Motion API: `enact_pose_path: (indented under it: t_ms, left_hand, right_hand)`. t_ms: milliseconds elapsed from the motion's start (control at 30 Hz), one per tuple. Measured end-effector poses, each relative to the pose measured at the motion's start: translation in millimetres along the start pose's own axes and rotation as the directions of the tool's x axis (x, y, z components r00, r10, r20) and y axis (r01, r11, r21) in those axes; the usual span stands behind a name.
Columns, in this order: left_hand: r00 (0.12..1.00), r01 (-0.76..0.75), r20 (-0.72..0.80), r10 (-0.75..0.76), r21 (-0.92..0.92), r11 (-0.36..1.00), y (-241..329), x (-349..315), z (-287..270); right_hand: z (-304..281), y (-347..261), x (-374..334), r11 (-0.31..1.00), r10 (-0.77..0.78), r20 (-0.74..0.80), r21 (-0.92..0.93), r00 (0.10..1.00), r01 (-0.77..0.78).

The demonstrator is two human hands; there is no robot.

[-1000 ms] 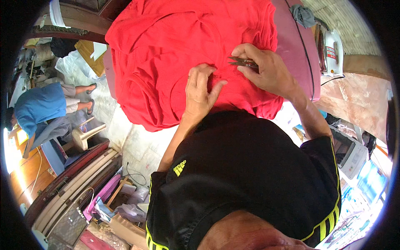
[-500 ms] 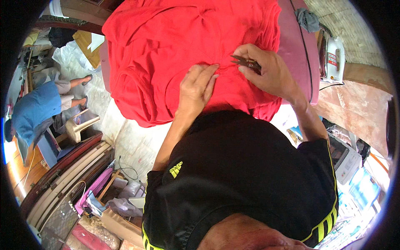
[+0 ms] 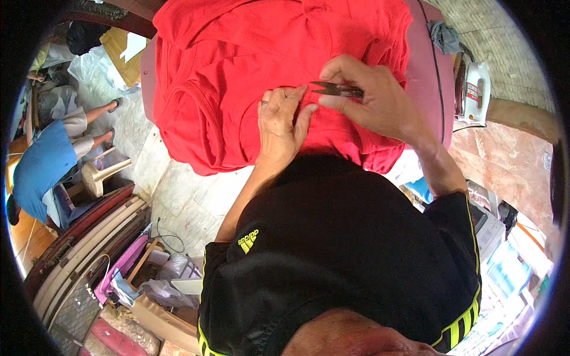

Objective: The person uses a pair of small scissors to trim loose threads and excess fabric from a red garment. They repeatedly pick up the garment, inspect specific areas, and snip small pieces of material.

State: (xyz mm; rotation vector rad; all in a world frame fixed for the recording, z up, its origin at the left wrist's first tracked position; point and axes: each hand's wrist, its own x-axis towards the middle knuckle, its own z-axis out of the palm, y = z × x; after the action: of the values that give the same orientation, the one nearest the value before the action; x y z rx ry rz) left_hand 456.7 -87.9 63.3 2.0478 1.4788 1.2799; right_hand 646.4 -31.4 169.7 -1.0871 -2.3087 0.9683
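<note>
Heaped red garments (image 3: 237,65) with seams and folds cover most of the pink padded board (image 3: 436,89). My left hand (image 3: 278,121) is at the middle of the cloth, its fingers bent and gripping a bit of the red fabric. The thumb stands a little apart from the index finger. In my right hand (image 3: 386,98) is a pair of dark thread snips (image 3: 338,89), held between thumb and fingers. Their blades are spread and point left, just right of my left fingertips. Whether a thread lies between the blades is too small to tell.
A white and red iron (image 3: 474,92) stands at the board's right, near a black cord (image 3: 439,77) and a grey cloth (image 3: 444,37). At the left, a person in blue (image 3: 44,169) bends near a beige plastic stool (image 3: 102,175). Stacked boards (image 3: 89,249) lean at lower left.
The snips have shifted slightly left and up, and their blades look wider apart. My left thumb and index finger have moved a little apart. The view has shifted slightly.
</note>
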Motion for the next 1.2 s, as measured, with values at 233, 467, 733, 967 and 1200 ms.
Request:
enact_pose_path:
  t_ms: [233, 467, 733, 967, 1200]
  left_hand:
    - [0.999, 0.032, -0.028, -0.033, -0.053, 0.998, -11.9, -2.8, -1.5]
    - [0.989, 0.119, -0.060, -0.134, -0.202, 0.972, 3.8, -1.1, -15.0]
    - [0.986, -0.056, -0.160, 0.043, -0.077, 0.995, 10.1, 1.3, -15.9]
    - [0.991, -0.051, -0.133, 0.035, -0.116, 0.992, 10.8, 5.0, -19.0]
    - [0.983, 0.128, -0.098, -0.157, -0.251, 0.960, 5.5, 6.0, -20.8]
  right_hand:
    - [11.4, 15.0, -13.4, 0.985, -0.058, 0.088, -0.158, 0.994, 0.072]
    - [19.7, 8.5, -9.8, 0.931, -0.013, 0.162, -0.359, 0.987, 0.071]
    - [17.5, 4.8, -3.7, 0.927, -0.087, 0.162, -0.348, 0.983, 0.139]
    - [20.4, 8.2, -4.4, 0.934, -0.091, 0.162, -0.329, 0.983, 0.141]
    - [16.4, 7.1, -3.6, 0.957, -0.074, 0.098, -0.274, 0.992, 0.098]
